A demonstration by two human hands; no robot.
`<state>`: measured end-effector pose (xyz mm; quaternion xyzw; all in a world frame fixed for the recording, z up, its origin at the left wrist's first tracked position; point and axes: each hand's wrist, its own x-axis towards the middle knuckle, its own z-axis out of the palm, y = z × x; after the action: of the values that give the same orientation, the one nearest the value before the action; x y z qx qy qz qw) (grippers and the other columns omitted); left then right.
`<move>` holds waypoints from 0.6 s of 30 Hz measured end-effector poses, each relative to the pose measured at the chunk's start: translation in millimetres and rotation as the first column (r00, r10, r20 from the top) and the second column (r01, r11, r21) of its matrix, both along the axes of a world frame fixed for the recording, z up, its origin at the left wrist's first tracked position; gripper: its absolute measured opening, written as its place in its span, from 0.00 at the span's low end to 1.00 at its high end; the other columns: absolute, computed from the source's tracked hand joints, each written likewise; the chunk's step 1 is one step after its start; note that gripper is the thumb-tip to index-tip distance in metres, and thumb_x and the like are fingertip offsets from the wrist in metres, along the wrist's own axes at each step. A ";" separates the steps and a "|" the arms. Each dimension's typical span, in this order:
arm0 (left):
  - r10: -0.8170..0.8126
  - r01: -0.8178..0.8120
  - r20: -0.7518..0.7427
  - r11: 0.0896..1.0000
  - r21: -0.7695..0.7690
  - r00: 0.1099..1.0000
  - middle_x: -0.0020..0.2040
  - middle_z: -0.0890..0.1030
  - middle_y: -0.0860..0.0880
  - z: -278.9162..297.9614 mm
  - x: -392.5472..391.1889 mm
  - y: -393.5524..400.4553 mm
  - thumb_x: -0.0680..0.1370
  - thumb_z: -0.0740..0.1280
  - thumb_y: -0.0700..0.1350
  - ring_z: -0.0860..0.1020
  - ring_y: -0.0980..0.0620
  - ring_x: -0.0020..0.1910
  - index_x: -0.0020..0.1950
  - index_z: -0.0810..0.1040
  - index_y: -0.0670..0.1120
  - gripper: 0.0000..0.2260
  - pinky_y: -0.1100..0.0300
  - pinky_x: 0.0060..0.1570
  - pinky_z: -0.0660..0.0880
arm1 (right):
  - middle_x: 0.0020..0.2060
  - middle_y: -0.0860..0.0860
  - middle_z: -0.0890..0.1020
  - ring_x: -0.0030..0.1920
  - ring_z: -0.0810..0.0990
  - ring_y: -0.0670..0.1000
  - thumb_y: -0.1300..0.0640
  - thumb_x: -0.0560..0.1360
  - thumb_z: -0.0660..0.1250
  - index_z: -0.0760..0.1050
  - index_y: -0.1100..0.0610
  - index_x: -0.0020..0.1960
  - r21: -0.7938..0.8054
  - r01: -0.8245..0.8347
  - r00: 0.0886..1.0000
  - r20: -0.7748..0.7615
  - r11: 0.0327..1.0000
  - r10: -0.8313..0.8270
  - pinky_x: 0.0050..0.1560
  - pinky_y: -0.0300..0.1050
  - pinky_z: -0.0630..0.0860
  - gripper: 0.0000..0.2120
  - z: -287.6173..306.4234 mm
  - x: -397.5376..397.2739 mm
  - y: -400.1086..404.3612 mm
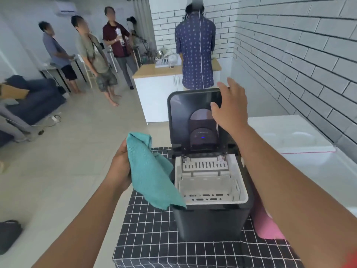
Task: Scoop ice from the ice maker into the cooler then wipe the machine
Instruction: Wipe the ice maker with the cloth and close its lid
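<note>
A black ice maker (210,221) stands on a table with a black grid-pattern cloth (152,242). Its lid (185,117) is raised upright, and my right hand (229,107) grips the lid's upper right edge. Inside, the white ice basket (208,188) looks empty of ice. To the left of the machine, my left hand (120,167) holds a teal cloth (150,175) whose lower corner hangs over the machine's front left rim. A white cooler (301,149) with its lid down sits to the right.
A pink cloth (264,225) lies on the table right of the machine. Behind it a person stands at a white counter (154,89) with a wooden top. Three people stand at the far left near a dark sofa (34,101). A brick-pattern wall runs along the right.
</note>
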<state>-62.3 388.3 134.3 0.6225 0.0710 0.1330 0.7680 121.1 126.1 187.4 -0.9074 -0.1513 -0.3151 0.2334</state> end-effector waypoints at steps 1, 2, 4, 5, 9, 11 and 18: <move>0.010 -0.010 0.011 1.000 0.000 1.000 0.36 0.74 0.48 2.8 3.3 -0.1 0.79 0.61 0.35 0.73 0.51 0.31 0.51 0.75 0.45 0.07 0.52 0.41 0.77 | 0.75 0.56 0.60 0.74 0.57 0.60 0.48 0.76 0.64 0.62 0.52 0.74 -0.070 0.012 1.000 -0.020 0.997 -0.013 0.72 0.60 0.57 0.29 8.7 9.4 2.2; 0.020 -0.020 0.024 1.000 0.013 1.000 0.35 0.74 0.49 5.8 6.5 0.0 0.79 0.61 0.34 0.72 0.52 0.30 0.51 0.75 0.44 0.07 0.53 0.39 0.77 | 0.76 0.55 0.57 0.75 0.54 0.60 0.47 0.76 0.62 0.60 0.52 0.75 -0.136 0.010 0.999 -0.048 0.991 -0.017 0.72 0.62 0.55 0.29 15.8 17.7 5.1; 0.029 -0.031 0.047 0.999 0.033 0.998 0.34 0.74 0.49 9.7 11.6 0.2 0.79 0.61 0.33 0.73 0.52 0.29 0.51 0.75 0.44 0.07 0.55 0.36 0.76 | 0.77 0.55 0.55 0.76 0.50 0.59 0.45 0.77 0.60 0.57 0.51 0.76 -0.235 -0.019 0.995 -0.102 0.972 -0.005 0.73 0.64 0.50 0.30 24.2 29.6 11.0; 0.029 -0.031 0.057 0.999 0.033 0.998 0.34 0.74 0.49 10.6 13.8 0.3 0.78 0.61 0.33 0.73 0.52 0.29 0.50 0.75 0.43 0.07 0.55 0.35 0.76 | 0.77 0.55 0.55 0.76 0.49 0.59 0.44 0.77 0.60 0.56 0.51 0.76 -0.268 -0.035 0.993 -0.118 0.963 0.003 0.73 0.65 0.48 0.31 25.3 33.3 13.6; 0.081 -0.082 0.028 0.996 0.022 0.996 0.36 0.78 0.49 10.6 21.7 -5.5 0.77 0.63 0.33 0.77 0.51 0.30 0.54 0.78 0.44 0.10 0.56 0.32 0.77 | 0.77 0.54 0.55 0.77 0.49 0.57 0.42 0.78 0.59 0.56 0.51 0.76 -0.331 -0.081 0.988 -0.151 0.940 0.032 0.72 0.65 0.46 0.31 22.9 40.6 19.6; 0.106 -0.105 -0.013 0.994 0.018 0.994 0.37 0.81 0.48 11.7 25.8 -9.5 0.78 0.64 0.34 0.79 0.50 0.31 0.54 0.80 0.46 0.10 0.56 0.32 0.78 | 0.77 0.53 0.56 0.77 0.49 0.57 0.41 0.78 0.58 0.56 0.50 0.76 -0.361 -0.097 0.985 -0.169 0.928 0.038 0.72 0.66 0.45 0.30 20.3 42.6 21.1; 0.111 -0.110 -0.008 0.993 0.044 0.994 0.39 0.82 0.47 31.5 43.2 -14.0 0.78 0.64 0.37 0.80 0.47 0.35 0.52 0.82 0.49 0.10 0.56 0.33 0.79 | 0.71 0.53 0.67 0.72 0.61 0.57 0.46 0.80 0.57 0.59 0.51 0.75 -0.375 -0.133 0.985 -0.154 0.917 0.080 0.72 0.67 0.48 0.25 19.7 23.6 13.8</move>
<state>-19.0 374.3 165.8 0.6350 0.1064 0.1736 0.7452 144.7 139.9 207.1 -0.9451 -0.2430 -0.2040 0.0776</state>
